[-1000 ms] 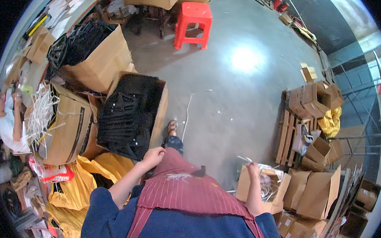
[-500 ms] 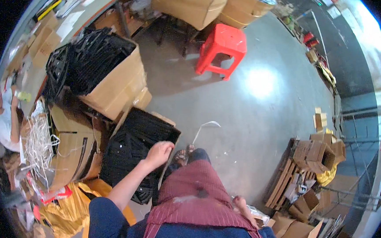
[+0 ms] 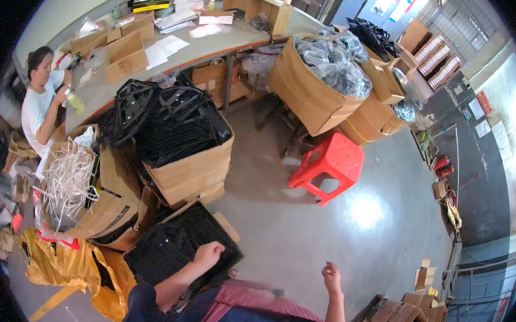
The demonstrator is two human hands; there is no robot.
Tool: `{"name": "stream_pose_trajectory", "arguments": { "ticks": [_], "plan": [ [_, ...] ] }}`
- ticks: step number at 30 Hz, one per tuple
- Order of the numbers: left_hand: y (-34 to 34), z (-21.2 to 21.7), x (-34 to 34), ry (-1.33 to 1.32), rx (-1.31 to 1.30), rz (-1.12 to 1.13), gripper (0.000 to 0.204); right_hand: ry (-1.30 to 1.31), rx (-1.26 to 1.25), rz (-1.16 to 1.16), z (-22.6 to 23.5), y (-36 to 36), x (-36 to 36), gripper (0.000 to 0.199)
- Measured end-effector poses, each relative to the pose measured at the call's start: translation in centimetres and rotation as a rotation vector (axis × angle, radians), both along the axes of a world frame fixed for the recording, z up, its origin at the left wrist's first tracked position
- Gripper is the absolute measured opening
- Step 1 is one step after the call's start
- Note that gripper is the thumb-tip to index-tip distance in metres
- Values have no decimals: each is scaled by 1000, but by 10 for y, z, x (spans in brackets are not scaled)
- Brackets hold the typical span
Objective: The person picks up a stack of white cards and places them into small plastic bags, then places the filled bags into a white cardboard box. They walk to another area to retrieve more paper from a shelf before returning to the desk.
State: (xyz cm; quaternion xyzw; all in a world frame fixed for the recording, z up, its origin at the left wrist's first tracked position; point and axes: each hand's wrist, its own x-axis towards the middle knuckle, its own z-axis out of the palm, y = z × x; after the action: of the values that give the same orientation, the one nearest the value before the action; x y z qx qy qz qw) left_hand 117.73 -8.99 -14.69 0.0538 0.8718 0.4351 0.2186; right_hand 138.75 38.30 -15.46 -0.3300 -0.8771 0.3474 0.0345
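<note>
My left hand (image 3: 208,255) hangs over a box of flat black parts (image 3: 177,244) at my left side. Its fingers are loosely curled, and nothing shows in them. Whether it touches the parts I cannot tell. Out to the right, above the grey floor, my right hand (image 3: 332,275) is raised with its fingers bent in, also with nothing visible in it. Just beyond the low box stands a larger carton (image 3: 190,176), heaped with black plastic frames (image 3: 177,122).
A red stool (image 3: 333,165) stands ahead, beside a carton of clear plastic bags (image 3: 326,111). A long workbench (image 3: 202,45) carries boxes and papers. Another person (image 3: 41,104) holds a bottle at far left, behind white strips (image 3: 68,180). Yellow sacking (image 3: 77,272) lies near left.
My view has tipped up, bringing the workbench and the other person further in. My right hand has come up and forward, away from my apron. My left hand stays over the black parts.
</note>
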Motion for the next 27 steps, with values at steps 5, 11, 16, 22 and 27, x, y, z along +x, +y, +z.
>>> {"name": "stream_pose_trajectory", "arguments": {
  "ticks": [5,11,16,22,27],
  "plan": [
    [116,17,-85,196,-34,-649,23,-539,-1,307,-84,34,64,24],
    [218,42,-167,321,-151,-930,16,-830,-61,322,-152,87,33,24],
    [244,57,-208,267,-295,-858,14,-817,-32,416,-139,193,-120,24],
    [239,8,-265,228,-226,-735,24,-704,485,1282,-139,293,-390,24],
    [237,66,-376,84,-219,-395,23,123,479,1164,-55,211,-729,30]
  ]
}}
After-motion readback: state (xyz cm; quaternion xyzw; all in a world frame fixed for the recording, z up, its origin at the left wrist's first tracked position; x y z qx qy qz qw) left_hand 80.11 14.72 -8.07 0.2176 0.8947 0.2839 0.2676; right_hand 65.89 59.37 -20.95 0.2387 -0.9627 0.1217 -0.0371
